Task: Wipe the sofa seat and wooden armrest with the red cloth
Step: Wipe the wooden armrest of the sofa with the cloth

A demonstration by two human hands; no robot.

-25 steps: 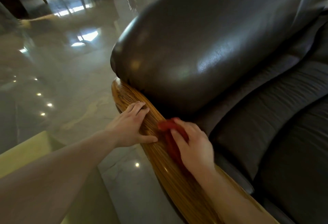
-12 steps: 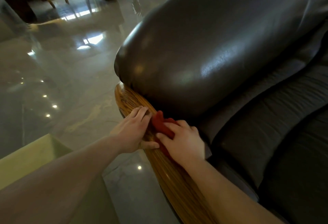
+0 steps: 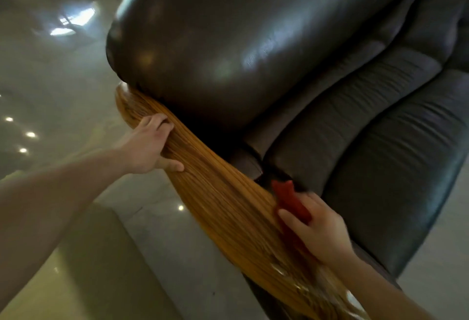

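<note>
The long wooden armrest (image 3: 223, 200) runs diagonally from the middle left down to the bottom right, beside the dark leather sofa seat (image 3: 375, 147). My right hand (image 3: 319, 231) presses the red cloth (image 3: 289, 200) against the inner edge of the armrest, near the gap by the seat cushion. Part of the cloth is hidden under my palm. My left hand (image 3: 149, 144) rests flat on the armrest farther up, fingers spread over the wood, holding nothing. The picture is blurred by motion.
A bulky dark leather arm cushion (image 3: 228, 40) sits above the far end of the armrest. The glossy tiled floor (image 3: 50, 91) lies to the left, with light reflections. A pale yellowish block (image 3: 76, 269) stands at the lower left under my forearm.
My right hand has slid the red cloth down the armrest toward me, away from my left hand. My left hand stays on the wood. The view has tilted and moved closer.
</note>
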